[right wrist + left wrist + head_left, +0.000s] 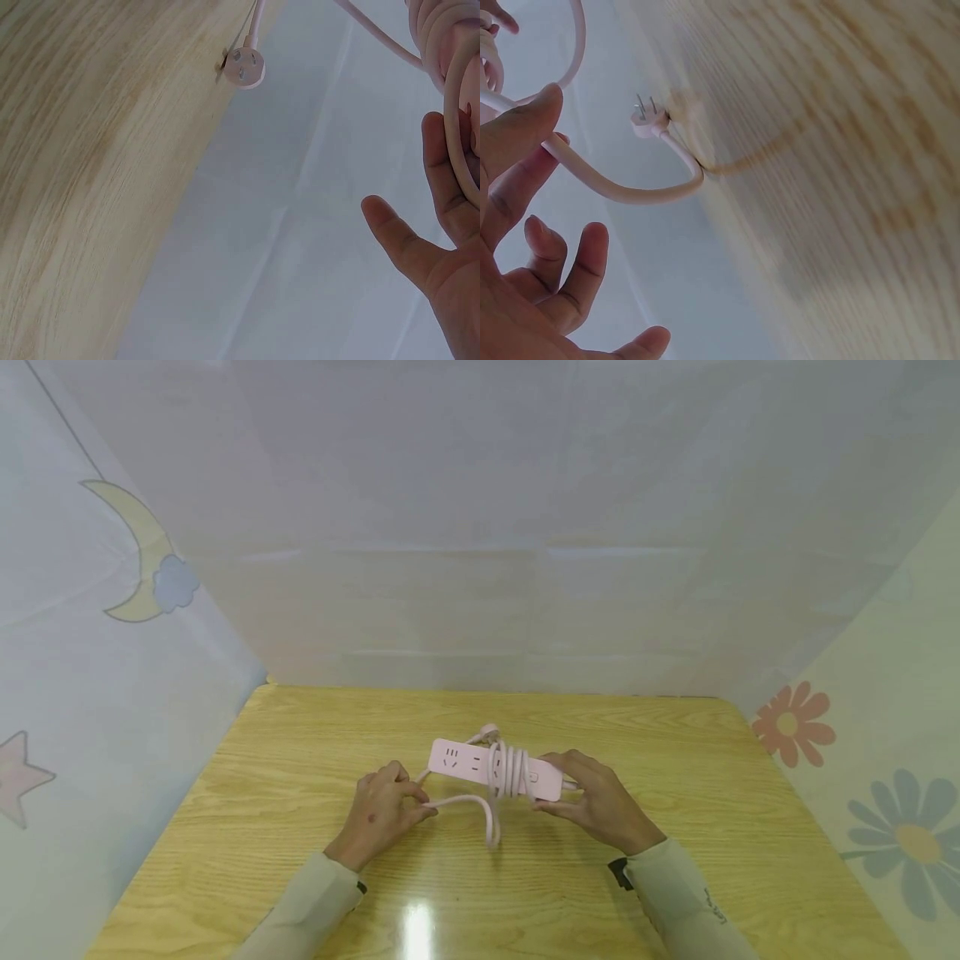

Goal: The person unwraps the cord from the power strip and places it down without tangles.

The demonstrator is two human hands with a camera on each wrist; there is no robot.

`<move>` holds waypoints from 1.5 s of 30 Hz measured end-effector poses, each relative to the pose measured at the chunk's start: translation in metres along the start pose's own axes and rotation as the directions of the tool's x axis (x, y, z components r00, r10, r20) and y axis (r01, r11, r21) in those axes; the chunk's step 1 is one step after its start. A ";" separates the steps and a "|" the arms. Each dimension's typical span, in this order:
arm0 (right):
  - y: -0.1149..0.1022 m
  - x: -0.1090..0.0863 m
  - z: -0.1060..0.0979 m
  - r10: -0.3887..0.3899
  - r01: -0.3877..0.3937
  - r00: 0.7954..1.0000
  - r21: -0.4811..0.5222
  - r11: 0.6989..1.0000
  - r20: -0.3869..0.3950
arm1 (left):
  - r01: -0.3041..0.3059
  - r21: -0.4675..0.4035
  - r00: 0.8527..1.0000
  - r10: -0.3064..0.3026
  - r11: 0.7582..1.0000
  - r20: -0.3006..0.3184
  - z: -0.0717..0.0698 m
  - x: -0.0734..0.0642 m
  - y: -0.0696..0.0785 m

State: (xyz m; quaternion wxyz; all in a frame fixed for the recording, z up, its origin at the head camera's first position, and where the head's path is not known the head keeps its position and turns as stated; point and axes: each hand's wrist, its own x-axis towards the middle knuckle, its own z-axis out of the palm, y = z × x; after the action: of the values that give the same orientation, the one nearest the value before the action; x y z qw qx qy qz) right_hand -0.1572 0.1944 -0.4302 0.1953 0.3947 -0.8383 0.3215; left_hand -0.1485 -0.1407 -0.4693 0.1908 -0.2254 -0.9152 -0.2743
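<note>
A pink power strip (453,762) is in the middle of the head view, slightly tilted, with its socket face showing. Several turns of its pink cord (510,768) wrap around its right half. My right hand (603,797) grips the strip's right end between thumb and fingers. To the left, my left hand (382,814) pinches the cord between thumb and index finger; the other fingers are spread in the left wrist view. A loose cord loop (491,831) hangs between the hands. The round plug (649,121), prongs showing, touches the table beyond the strip.
A wood-grain table (240,860) lies under both hands. Pale sheeting (450,610) rises behind its far edge, and printed side sheets (150,735) stand at left and right. A dark band (621,872) shows at the right wrist.
</note>
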 end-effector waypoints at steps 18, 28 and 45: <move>0.001 0.000 0.001 -0.020 0.020 1.000 -0.003 1.000 -0.009 | 0.038 0.036 0.998 -0.040 0.999 0.054 0.005 -0.005 0.000; 0.001 -0.001 0.001 -0.019 0.019 1.000 -0.003 1.000 -0.010 | 0.050 0.055 0.997 -0.054 0.997 0.063 0.009 -0.007 -0.002; -0.003 0.002 0.002 -0.027 0.027 1.000 0.010 1.000 0.007 | 0.057 0.064 0.991 -0.064 0.996 0.114 0.012 -0.009 -0.003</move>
State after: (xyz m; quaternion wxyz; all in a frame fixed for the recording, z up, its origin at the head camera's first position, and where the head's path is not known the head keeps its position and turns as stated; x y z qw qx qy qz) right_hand -0.1564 0.1900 -0.4294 0.1949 0.4080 -0.8319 0.3218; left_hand -0.1448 -0.1390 -0.4840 0.1359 -0.2069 -0.9391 -0.2385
